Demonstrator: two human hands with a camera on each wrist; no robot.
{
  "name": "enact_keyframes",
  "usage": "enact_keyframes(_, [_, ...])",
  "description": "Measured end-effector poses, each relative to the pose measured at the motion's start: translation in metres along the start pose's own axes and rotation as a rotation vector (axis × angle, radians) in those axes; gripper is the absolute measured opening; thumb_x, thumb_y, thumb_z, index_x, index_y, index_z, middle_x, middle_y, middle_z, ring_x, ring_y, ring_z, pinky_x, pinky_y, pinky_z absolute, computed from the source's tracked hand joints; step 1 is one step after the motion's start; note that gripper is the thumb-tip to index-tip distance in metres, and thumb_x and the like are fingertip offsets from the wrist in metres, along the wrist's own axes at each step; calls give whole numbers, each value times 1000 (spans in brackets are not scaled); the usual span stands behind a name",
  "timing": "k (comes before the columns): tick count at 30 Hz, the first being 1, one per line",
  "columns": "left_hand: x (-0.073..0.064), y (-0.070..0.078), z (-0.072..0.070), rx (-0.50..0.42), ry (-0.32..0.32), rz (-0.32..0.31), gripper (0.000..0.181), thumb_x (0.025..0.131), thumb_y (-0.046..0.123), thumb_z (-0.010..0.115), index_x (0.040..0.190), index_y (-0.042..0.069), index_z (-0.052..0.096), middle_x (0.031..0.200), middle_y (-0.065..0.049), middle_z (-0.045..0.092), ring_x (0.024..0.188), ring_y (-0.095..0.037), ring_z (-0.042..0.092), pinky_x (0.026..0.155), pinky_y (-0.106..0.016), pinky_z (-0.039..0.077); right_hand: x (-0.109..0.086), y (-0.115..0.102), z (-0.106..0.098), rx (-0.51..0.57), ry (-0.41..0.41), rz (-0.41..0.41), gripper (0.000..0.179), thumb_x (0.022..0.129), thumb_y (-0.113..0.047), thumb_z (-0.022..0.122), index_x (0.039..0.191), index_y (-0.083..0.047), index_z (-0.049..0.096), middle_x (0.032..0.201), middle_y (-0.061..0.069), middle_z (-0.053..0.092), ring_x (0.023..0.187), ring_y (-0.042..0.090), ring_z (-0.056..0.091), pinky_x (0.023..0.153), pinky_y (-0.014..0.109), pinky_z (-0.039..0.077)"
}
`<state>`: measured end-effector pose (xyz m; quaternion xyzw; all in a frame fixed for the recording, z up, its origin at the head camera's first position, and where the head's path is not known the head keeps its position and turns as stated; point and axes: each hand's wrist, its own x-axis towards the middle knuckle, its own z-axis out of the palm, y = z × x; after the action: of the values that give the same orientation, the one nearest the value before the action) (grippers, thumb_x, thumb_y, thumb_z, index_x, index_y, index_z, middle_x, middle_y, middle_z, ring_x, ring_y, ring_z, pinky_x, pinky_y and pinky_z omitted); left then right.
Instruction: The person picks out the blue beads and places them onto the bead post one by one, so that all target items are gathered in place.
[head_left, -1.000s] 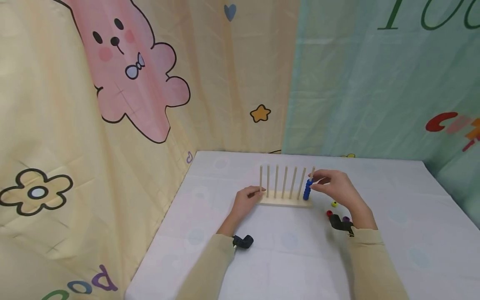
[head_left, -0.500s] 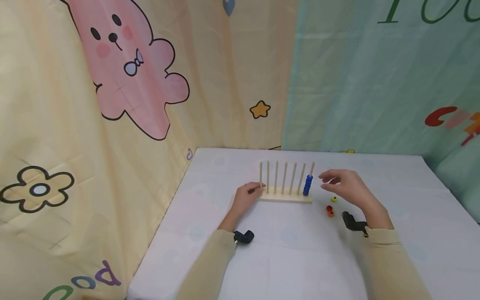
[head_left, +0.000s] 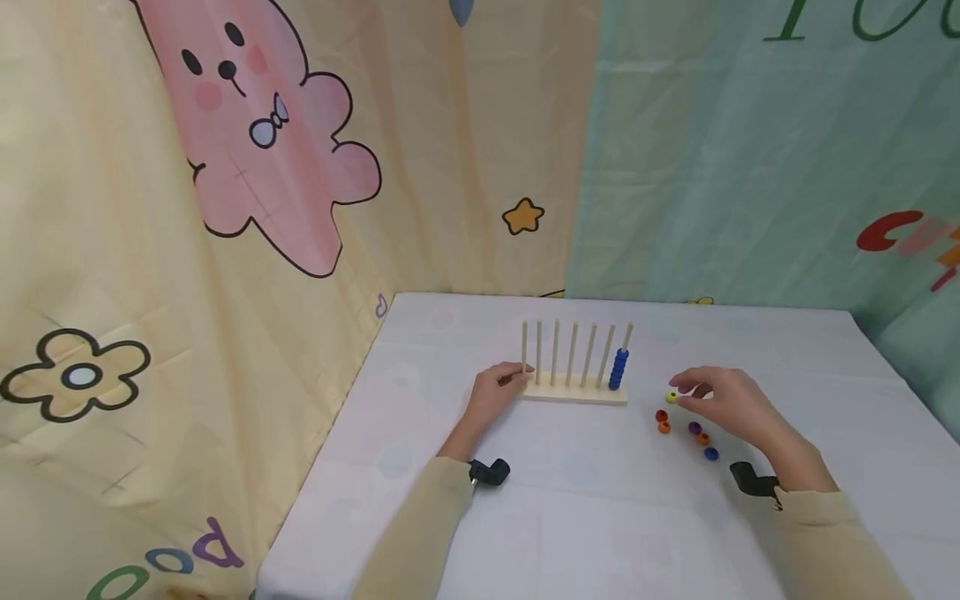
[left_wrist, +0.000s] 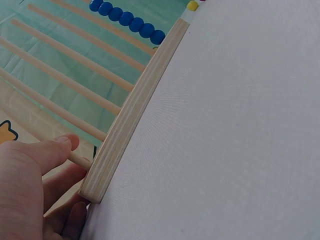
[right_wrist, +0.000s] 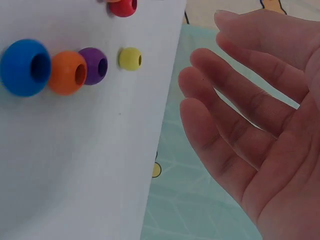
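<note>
A wooden bead stand (head_left: 576,396) with several upright pegs is on the table. Blue beads (head_left: 618,369) are stacked on its rightmost peg. My left hand (head_left: 491,400) holds the stand's left end; in the left wrist view its thumb and fingers close around the leftmost peg (left_wrist: 79,160) beside the base. To the right of the stand, my right hand (head_left: 738,407) hovers with loosely bent, parted fingers and nothing between them. Its fingertips overlap a yellow bead (head_left: 671,397) in the head view, while the right wrist view shows a gap to that bead (right_wrist: 131,59).
Loose beads lie nearer the person: a red bead (head_left: 661,415) beside an orange one (head_left: 664,427), and a row of purple (head_left: 694,427), orange (head_left: 702,438) and blue (head_left: 712,454). The white-covered table (head_left: 570,517) meets a printed curtain (head_left: 465,167) behind.
My right hand has left the blue stack, moving right and down toward the yellow bead, uncovering loose beads. My left hand keeps its hold on the stand.
</note>
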<state>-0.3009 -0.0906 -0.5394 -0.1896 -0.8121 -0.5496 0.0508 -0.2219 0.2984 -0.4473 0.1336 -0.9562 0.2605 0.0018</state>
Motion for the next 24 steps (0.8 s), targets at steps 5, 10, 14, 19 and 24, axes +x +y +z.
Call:
enact_keyframes(5, [0, 1, -1, -7, -9, 2, 22, 100, 21, 65, 118, 15, 75, 118, 4, 71, 112, -14, 63, 94, -33, 50, -15, 4, -1, -8, 1, -2, 27, 88, -15, 79, 114, -9, 74, 106, 7, 72, 89, 20, 65, 70, 36, 53])
enact_keyframes(10, [1, 3, -1, -9, -11, -4, 22, 101, 21, 65, 119, 13, 75, 118, 4, 71, 112, -14, 62, 95, -33, 50, -28, 7, -1, -29, 4, -16, 27, 86, -15, 80, 112, -10, 75, 105, 5, 72, 87, 18, 64, 68, 34, 52])
enact_keyframes(14, [1, 3, -2, -3, -8, -7, 22, 100, 20, 65, 119, 13, 75, 118, 3, 71, 113, -14, 62, 95, -33, 50, -37, 11, 0, -40, -4, -17, 27, 86, -19, 82, 111, -11, 76, 104, 1, 73, 86, 16, 64, 69, 34, 52])
enact_keyframes(19, [1, 1, -1, -5, -6, -13, 22, 100, 19, 65, 118, 13, 75, 119, 3, 71, 113, -13, 62, 95, -32, 49, -49, 18, 3, -42, -16, -4, 27, 85, -23, 83, 108, -13, 76, 101, -1, 72, 83, 14, 64, 67, 34, 52])
enact_keyframes(24, [2, -1, 0, -4, -2, -8, 21, 100, 19, 65, 118, 14, 76, 119, 4, 71, 113, -13, 62, 95, -33, 50, -58, 23, 7, -39, -43, 39, 25, 85, -21, 82, 108, -14, 76, 99, -2, 71, 83, 15, 63, 64, 28, 52])
